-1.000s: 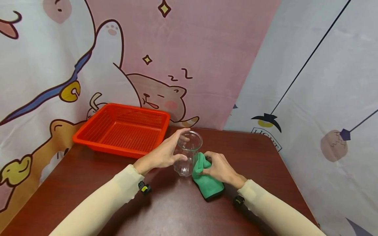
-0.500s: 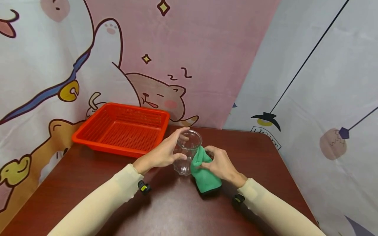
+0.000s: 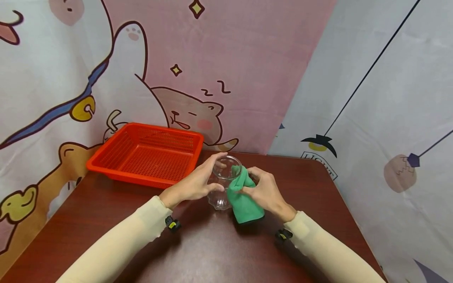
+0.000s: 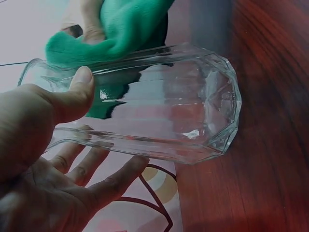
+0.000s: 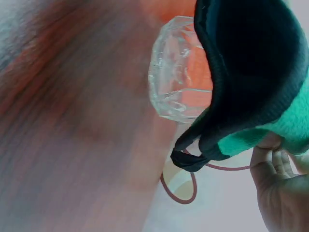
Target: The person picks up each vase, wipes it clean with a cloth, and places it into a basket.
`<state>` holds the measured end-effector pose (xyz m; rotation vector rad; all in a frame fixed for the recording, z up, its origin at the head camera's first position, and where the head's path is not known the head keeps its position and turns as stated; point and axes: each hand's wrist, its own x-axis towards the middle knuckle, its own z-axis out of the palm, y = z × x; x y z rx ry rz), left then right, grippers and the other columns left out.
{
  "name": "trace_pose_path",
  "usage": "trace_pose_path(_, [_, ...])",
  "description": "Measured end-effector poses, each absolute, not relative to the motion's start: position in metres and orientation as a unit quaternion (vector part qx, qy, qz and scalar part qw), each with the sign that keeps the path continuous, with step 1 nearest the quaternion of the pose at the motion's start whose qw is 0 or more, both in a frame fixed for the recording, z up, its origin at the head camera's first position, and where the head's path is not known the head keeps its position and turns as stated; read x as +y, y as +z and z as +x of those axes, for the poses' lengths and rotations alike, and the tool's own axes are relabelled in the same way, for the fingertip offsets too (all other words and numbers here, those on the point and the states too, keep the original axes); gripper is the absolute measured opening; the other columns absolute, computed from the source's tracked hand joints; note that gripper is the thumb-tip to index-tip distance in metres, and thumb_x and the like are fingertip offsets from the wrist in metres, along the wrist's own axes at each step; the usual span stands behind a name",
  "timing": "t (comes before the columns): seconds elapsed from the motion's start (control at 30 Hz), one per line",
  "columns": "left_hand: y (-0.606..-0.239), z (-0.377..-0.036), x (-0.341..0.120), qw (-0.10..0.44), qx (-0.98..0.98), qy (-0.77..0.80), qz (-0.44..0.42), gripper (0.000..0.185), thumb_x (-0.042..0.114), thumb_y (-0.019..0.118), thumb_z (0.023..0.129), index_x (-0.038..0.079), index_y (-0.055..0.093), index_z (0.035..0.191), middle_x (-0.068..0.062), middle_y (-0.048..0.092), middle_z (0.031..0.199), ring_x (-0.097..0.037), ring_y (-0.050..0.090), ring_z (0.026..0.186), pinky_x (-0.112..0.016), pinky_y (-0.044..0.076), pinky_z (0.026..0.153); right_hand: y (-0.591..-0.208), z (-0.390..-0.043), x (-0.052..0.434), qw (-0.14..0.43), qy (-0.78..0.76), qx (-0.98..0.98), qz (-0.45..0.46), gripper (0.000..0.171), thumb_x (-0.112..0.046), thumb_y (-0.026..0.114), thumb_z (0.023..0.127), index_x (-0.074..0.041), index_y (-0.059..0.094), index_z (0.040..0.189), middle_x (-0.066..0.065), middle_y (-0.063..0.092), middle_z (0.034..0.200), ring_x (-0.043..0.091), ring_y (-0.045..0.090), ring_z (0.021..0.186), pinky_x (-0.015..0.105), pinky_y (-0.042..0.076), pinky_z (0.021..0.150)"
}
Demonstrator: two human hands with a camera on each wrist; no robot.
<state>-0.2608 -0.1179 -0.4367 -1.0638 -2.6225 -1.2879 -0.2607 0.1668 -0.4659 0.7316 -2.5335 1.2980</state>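
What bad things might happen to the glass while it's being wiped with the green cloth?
The glass is gripped by the left hand near its rim, between thumb and fingers; smooth glass might slip and hit the table. The right hand presses the green cloth against one side, so a hard push may tip the glass away. The cloth hangs loose below the hand and might snag under the base.

Cream long sleeves (image 3: pixel 116 251); small black-yellow wrist devices (image 3: pixel 172 224); bare hands (image 3: pixel 192 186).
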Motion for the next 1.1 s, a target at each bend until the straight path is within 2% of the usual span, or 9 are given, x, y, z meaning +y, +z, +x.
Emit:
trace_pose_path(0.4, [-0.4355,-0.2608,-0.1177,0.023,-0.845,-0.406,-0.346,0.108,0.007,0.094,0.097,0.010,0.026,0.181,-0.020,0.068,0.159,-0.036,0.064,0.154,-0.061,0.053,0.129,-0.4567,-0.2602,0.1694,0.140,0.506,-0.811,0.260,0.043,-0.005,0.100,0.092,-0.009,0.083,0.131,0.010,0.088,0.120,0.005,0.081,0.103,0.019,0.066,0.088])
trace_pose_path(0.77, [-0.4361,-0.2585,-0.1166,0.010,-0.849,-0.410,-0.334,0.110,0.005,0.095,0.097,0.014,0.025,0.181,-0.019,0.066,0.161,-0.035,0.064,0.154,-0.059,0.054,0.128,-0.4581,-0.2597,0.1705,0.123,0.507,-0.813,0.256,0.042,-0.007,0.097,0.096,-0.008,0.081,0.135,0.011,0.088,0.124,0.007,0.082,0.105,0.022,0.068,0.089])
trace_pose_path(1.1, [-0.4342,-0.2575,-0.1162,0.008,-0.850,-0.410,-0.332,0.109,0.007,0.095,0.097,0.013,0.025,0.181,-0.020,0.066,0.161,-0.035,0.063,0.155,-0.058,0.054,0.129,-0.4584,-0.2581,0.1701,0.120,0.508,-0.814,0.255,0.046,-0.006,0.100,0.093,-0.008,0.081,0.134,0.012,0.088,0.122,0.006,0.082,0.103,0.023,0.068,0.087])
